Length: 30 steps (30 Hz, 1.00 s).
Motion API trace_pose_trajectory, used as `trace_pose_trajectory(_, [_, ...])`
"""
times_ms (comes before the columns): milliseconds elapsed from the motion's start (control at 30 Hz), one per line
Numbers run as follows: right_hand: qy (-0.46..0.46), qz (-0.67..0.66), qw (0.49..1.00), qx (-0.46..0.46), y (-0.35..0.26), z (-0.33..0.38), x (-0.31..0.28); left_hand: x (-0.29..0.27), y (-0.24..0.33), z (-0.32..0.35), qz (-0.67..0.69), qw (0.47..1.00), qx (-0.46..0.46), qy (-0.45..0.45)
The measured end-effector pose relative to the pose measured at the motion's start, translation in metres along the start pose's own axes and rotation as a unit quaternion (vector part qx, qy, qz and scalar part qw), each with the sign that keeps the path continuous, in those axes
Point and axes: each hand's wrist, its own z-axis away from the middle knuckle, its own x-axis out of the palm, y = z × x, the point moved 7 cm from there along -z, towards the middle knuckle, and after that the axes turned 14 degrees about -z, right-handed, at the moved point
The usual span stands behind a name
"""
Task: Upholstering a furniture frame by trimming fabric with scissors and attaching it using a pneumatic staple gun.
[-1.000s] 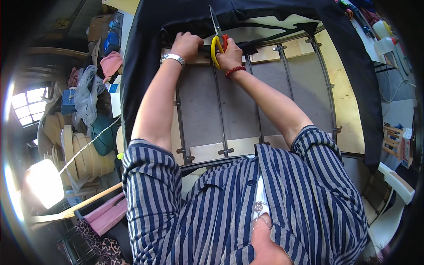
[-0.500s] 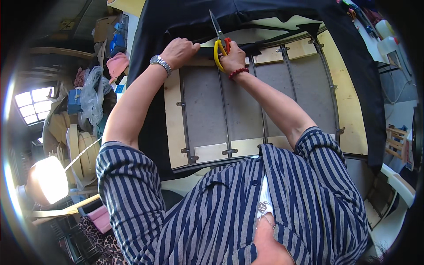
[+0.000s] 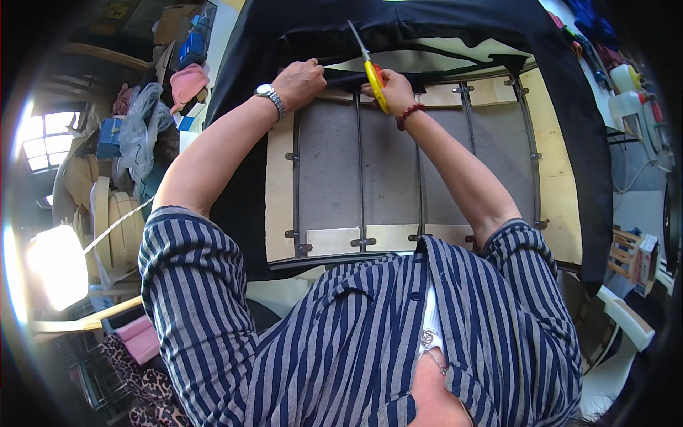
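Observation:
Black fabric (image 3: 238,153) is draped over a frame of pale wooden boards (image 3: 562,164) and dark metal rods (image 3: 359,164), with its middle open to a grey surface. At the far edge, my left hand (image 3: 299,84) is closed on a fold of the black fabric. My right hand (image 3: 398,94), just to its right, holds scissors (image 3: 377,85) with yellow and red handles. Their blades point away and slightly left, over the fabric. A narrow loose strip of fabric (image 3: 455,70) stretches along the far opening to the right of the scissors.
A lit lamp (image 3: 58,267) stands at the left, near clear plastic bags (image 3: 142,132) and a pink cloth (image 3: 188,87). At the right are white bottles (image 3: 626,105) on a side table and a small wooden rack (image 3: 624,252).
The scissors have moved right and turned more edge-on, and their blades look closer together. My left hand has shifted slightly right and stays on the fabric.

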Motion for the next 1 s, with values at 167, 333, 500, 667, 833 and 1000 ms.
trace_pose_trajectory(167, [-0.068,-0.218,0.968,0.105,-0.01,0.046,0.001,0.0,0.001,0.0,-0.002,1.0,-0.007,0.021])
trace_pose_trajectory(333, [-0.128,-0.169,0.942,0.262,0.009,0.101,0.006,0.004,0.0,0.001,-0.001,0.999,-0.006,0.036])
trace_pose_trajectory(500, [-0.173,-0.212,0.906,0.324,0.018,0.135,0.021,0.007,0.0,-0.001,-0.001,0.999,-0.007,0.032])
trace_pose_trajectory(667, [-0.201,-0.163,0.916,0.307,0.02,0.136,0.031,0.004,0.0,-0.001,-0.001,1.0,0.0,0.023])
trace_pose_trajectory(833, [-0.18,-0.164,0.916,0.318,0.018,0.127,0.039,0.011,0.002,-0.004,-0.007,1.0,0.012,0.027])
trace_pose_trajectory(1000, [-0.158,-0.171,0.915,0.33,0.018,0.121,0.038,0.01,0.0,-0.005,0.0,1.0,0.004,0.025])
